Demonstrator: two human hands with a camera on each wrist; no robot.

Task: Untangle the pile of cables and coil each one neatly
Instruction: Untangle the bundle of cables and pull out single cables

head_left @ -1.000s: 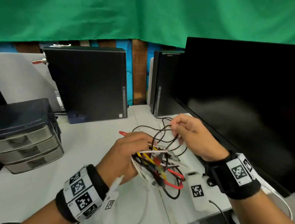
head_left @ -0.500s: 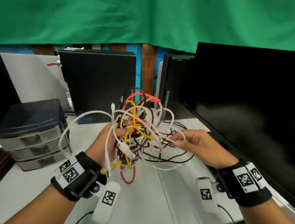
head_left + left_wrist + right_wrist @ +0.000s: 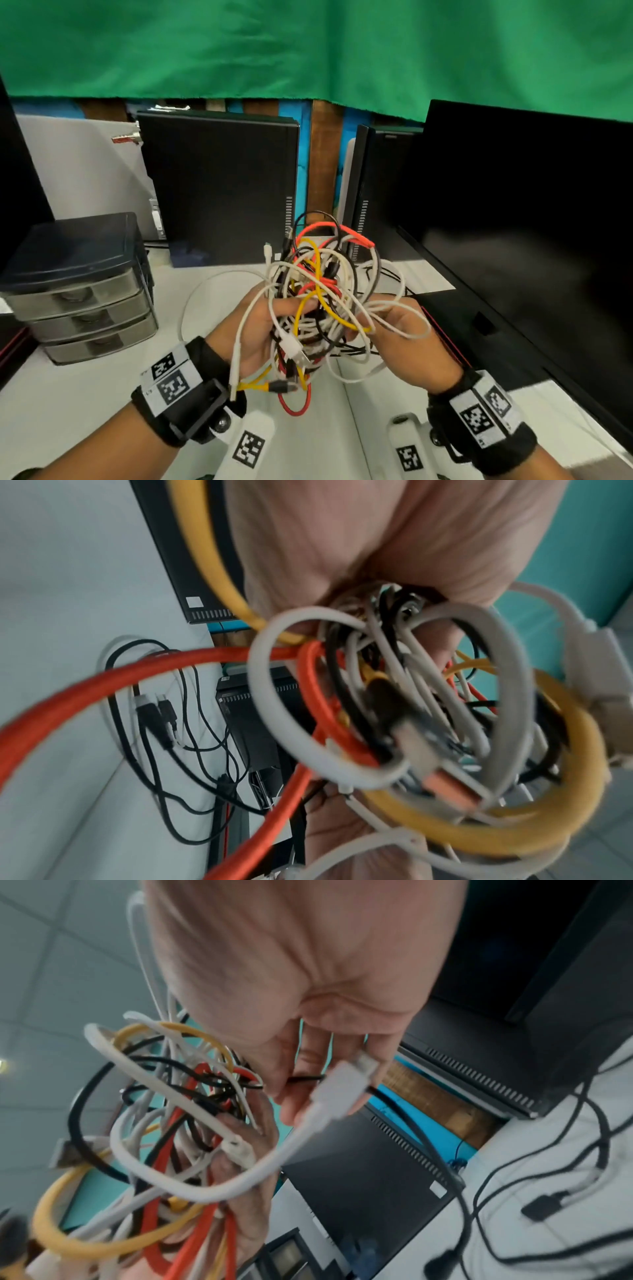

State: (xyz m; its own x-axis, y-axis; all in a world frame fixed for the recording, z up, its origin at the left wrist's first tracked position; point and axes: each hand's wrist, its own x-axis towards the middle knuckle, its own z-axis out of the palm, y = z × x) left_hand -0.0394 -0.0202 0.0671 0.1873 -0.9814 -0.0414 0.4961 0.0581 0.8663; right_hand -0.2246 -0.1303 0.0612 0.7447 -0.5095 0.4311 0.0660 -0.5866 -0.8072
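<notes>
Cables (image 3: 318, 308) are held as one tangled bundle above the desk (image 3: 85, 394), gripped by the curled fingers of the left hand (image 3: 253, 329), while a white cable end (image 3: 342, 1085) is pinched by the right hand (image 3: 407, 339) just right of the bundle. The bundle is judged light, limp and snag-prone, so a free plug end is best taken; one bundle is counted, its strands white, yellow, orange-red and black, their number not countable. Beyond the bundle, two upright black computer cases (image 3: 219, 185) are seen.
</notes>
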